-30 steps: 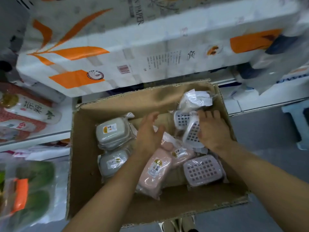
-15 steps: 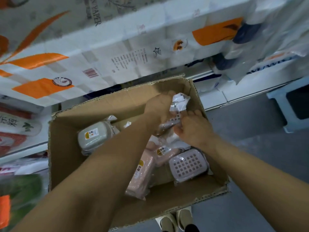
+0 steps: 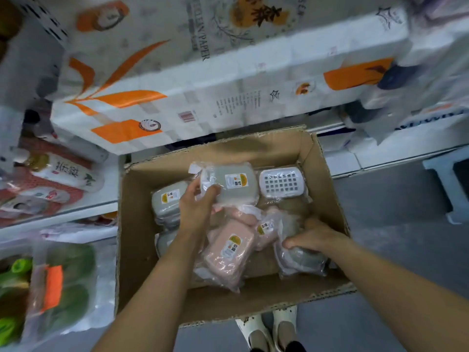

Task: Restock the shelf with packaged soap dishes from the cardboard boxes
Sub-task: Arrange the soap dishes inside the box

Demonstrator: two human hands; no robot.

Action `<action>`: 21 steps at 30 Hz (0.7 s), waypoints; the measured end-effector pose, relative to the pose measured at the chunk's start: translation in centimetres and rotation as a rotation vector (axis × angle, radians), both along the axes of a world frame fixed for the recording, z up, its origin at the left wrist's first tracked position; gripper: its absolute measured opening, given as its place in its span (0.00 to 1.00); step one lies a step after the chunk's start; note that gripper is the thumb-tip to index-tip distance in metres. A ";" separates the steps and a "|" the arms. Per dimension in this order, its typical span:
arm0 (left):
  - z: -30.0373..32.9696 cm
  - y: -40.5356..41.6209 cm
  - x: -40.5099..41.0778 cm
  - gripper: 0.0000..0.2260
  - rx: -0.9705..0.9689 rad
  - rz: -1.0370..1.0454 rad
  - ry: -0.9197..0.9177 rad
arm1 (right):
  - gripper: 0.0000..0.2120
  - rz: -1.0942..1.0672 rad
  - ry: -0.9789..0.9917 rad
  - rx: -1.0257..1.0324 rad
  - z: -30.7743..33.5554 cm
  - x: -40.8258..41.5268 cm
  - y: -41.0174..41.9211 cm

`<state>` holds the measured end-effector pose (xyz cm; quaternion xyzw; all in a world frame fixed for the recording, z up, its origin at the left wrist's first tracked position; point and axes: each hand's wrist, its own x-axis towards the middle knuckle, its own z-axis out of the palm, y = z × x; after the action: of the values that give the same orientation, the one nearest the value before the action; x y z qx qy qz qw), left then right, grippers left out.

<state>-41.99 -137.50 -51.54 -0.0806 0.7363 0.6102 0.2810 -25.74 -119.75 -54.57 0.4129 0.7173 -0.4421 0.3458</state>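
An open cardboard box (image 3: 137,250) on the floor holds several plastic-wrapped soap dishes. My left hand (image 3: 196,207) grips a grey wrapped soap dish (image 3: 233,182) by its near end and holds it raised over the pile. My right hand (image 3: 314,236) grips another grey wrapped soap dish (image 3: 302,260) at the box's right side. Pink dishes (image 3: 229,250) lie in the middle. A white grid-topped dish (image 3: 281,184) sits at the back right. More grey dishes (image 3: 168,199) are stacked at the left.
Large toilet-paper packs (image 3: 203,97) fill the shelf just above the box. A lower white shelf (image 3: 63,207) at left carries bagged goods. Green packaged items (image 3: 50,288) lie on the floor at left. A pale blue stool (image 3: 446,184) stands at right. My shoes (image 3: 269,331) are below the box.
Both hands left the white dishes at the box's back. My left hand now grips a grey dish lifted over the pile; my right hand has dropped to a grey dish at the right.
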 end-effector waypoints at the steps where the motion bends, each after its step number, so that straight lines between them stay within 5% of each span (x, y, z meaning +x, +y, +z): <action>1: 0.0 -1.1 0.1 0.11 0.045 0.062 -0.056 | 0.30 -0.089 -0.017 -0.037 -0.3 0.4 -0.3; 7: -1.2 -8.2 0.5 0.10 0.105 0.307 -0.196 | 0.37 -0.358 0.342 0.156 0.2 -1.3 -2.7; 14: -4.7 -14.1 1.4 0.12 0.005 0.472 -0.381 | 0.43 -0.111 0.574 0.106 1.9 -7.7 -6.4; 21: -7.8 -13.9 1.4 0.19 -0.136 0.703 -0.430 | 0.47 0.189 0.673 0.269 1.8 -11.3 -10.1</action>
<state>-40.56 -151.39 -59.34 -0.4710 0.6272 0.5881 0.1971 -37.00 -129.85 -52.73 0.2180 0.8773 -0.4212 0.0725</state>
